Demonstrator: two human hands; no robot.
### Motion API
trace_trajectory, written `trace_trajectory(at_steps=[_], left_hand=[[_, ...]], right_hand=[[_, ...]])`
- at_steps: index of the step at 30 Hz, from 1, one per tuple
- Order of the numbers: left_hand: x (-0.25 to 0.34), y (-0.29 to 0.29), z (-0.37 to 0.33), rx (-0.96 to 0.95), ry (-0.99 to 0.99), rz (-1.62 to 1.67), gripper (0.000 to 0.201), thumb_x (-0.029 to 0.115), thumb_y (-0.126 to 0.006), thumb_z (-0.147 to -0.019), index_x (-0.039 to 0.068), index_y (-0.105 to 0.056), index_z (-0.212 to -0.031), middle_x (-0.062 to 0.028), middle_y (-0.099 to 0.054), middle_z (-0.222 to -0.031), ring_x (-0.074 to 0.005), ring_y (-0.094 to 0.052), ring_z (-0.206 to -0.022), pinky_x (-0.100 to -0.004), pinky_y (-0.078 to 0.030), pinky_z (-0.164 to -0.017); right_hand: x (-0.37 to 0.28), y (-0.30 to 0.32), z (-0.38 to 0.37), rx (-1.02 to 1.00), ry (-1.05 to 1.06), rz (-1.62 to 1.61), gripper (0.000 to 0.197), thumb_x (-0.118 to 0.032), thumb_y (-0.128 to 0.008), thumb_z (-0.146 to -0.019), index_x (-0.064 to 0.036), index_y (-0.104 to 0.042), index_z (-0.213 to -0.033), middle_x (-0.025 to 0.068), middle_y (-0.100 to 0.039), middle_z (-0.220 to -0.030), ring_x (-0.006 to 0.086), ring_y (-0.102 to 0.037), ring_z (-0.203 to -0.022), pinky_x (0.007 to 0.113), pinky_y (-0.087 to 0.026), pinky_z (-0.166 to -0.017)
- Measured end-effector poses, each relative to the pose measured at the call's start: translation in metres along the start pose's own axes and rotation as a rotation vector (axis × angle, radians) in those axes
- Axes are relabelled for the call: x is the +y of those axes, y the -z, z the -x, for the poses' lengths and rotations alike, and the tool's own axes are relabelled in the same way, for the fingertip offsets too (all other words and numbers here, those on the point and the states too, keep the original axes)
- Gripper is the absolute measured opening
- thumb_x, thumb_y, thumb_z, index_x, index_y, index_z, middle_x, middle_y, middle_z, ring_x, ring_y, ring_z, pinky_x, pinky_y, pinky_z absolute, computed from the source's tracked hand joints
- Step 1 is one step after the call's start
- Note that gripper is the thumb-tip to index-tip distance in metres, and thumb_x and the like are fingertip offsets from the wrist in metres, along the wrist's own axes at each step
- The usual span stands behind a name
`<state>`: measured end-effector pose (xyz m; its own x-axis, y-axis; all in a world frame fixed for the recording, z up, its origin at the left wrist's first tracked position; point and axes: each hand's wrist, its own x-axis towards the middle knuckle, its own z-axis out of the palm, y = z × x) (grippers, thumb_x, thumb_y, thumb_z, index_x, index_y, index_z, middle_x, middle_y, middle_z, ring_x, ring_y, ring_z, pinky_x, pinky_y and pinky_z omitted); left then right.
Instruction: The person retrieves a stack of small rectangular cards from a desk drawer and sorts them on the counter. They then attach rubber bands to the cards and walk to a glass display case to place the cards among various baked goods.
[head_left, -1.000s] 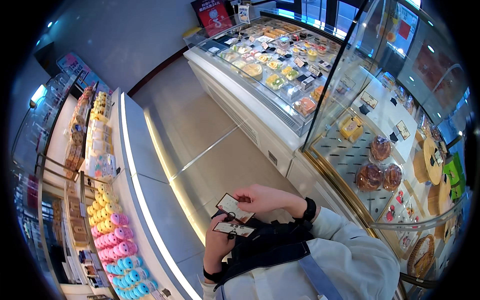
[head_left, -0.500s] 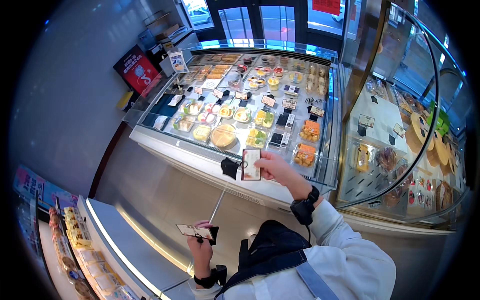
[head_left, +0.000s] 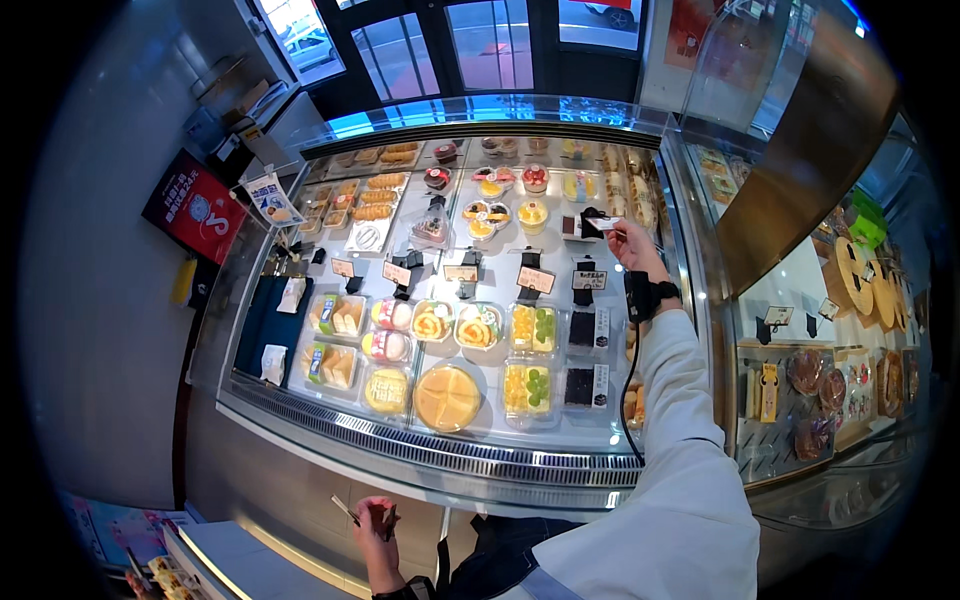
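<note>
My right hand (head_left: pixel 638 252) reaches over the far right of the pastry display case, pinching a small white price tag (head_left: pixel 610 224) with a black clip on it. That tag is just beside a boxed dark-and-white dessert (head_left: pixel 580 227). Low in front of the case, my left hand (head_left: pixel 376 527) is closed on another price tag (head_left: pixel 345 509), seen nearly edge-on, its dark clip partly behind the fingers. Between the pastry rows stand several clipped price tags, the closest to my right arm being a white one (head_left: pixel 589 280). My right sleeve covers part of the orange-topped packs (head_left: pixel 634 405).
The glass case (head_left: pixel 330 415) holds boxed fruit cakes (head_left: pixel 529 388), a round yellow cake (head_left: pixel 447 397) and cream rolls (head_left: pixel 373 212). A glass-sided bread shelf (head_left: pixel 790 290) adjoins on the right. Behind my left hand is a low shelf unit (head_left: pixel 235 560).
My right hand has moved from the case's front edge to its far right, carrying the price tag. My left hand has moved lower in view, its tag now edge-on. The view has shifted closer over the case.
</note>
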<state>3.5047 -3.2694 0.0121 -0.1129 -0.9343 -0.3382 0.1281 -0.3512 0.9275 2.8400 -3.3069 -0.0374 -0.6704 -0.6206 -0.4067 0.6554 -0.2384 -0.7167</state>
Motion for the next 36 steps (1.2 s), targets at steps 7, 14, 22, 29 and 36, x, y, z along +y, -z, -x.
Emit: trace_trajectory(at_steps=[7,14,22,29,36], left_hand=[[-0.012,0.018,-0.067,0.169,0.322,-0.03,0.028,0.037,-0.048,-0.095,0.012,-0.058,-0.103,-0.0024,-0.06,-0.096,-0.0209,-0.055,-0.099,-0.0342,-0.043,-0.078],[-0.008,0.022,-0.11,0.219,0.424,0.167,0.036,0.039,-0.034,-0.099,0.008,-0.052,-0.103,-0.0057,-0.069,-0.081,-0.0119,-0.067,-0.066,-0.0276,-0.047,-0.044],[-0.001,0.011,-0.092,0.339,0.426,0.14,0.037,0.04,-0.034,-0.099,0.008,-0.053,-0.102,-0.0073,-0.069,-0.081,-0.012,-0.068,-0.065,-0.0269,-0.045,-0.041],[0.01,-0.016,-0.086,0.493,0.499,-0.075,0.024,0.04,-0.052,-0.093,0.017,-0.057,-0.1,0.007,-0.056,-0.079,-0.0053,-0.048,-0.068,-0.0207,-0.034,-0.054],[0.008,-0.008,-0.096,0.473,0.447,-0.073,0.022,0.038,-0.054,-0.092,0.017,-0.057,-0.094,0.0057,-0.056,-0.073,-0.0058,-0.046,-0.061,-0.0208,-0.031,-0.048]], right_hand=[[0.025,0.031,-0.202,0.159,0.031,-0.27,0.006,0.001,-0.05,-0.084,0.0068,-0.052,-0.086,0.0124,-0.059,-0.076,0.0154,-0.06,-0.058,0.021,-0.054,-0.055],[0.014,0.113,-0.301,0.227,0.099,-0.442,0.01,0.004,-0.052,-0.082,0.0107,-0.05,-0.089,0.0181,-0.058,-0.085,0.0259,-0.062,-0.071,0.028,-0.058,-0.069],[0.003,0.068,-0.301,0.245,-0.002,-0.119,0.014,0.005,-0.044,-0.082,0.0116,-0.045,-0.094,0.0246,-0.059,-0.094,0.0267,-0.064,-0.081,0.025,-0.059,-0.07],[0.017,0.045,-0.285,0.192,0.177,0.116,0.011,0.001,-0.042,-0.085,0.0098,-0.042,-0.092,0.0263,-0.06,-0.093,0.0235,-0.064,-0.073,0.021,-0.058,-0.062],[0.013,0.039,-0.3,0.339,0.125,-0.161,0.019,-0.001,-0.041,-0.086,0.0133,-0.042,-0.098,0.0281,-0.058,-0.098,0.028,-0.064,-0.081,0.025,-0.059,-0.068]])
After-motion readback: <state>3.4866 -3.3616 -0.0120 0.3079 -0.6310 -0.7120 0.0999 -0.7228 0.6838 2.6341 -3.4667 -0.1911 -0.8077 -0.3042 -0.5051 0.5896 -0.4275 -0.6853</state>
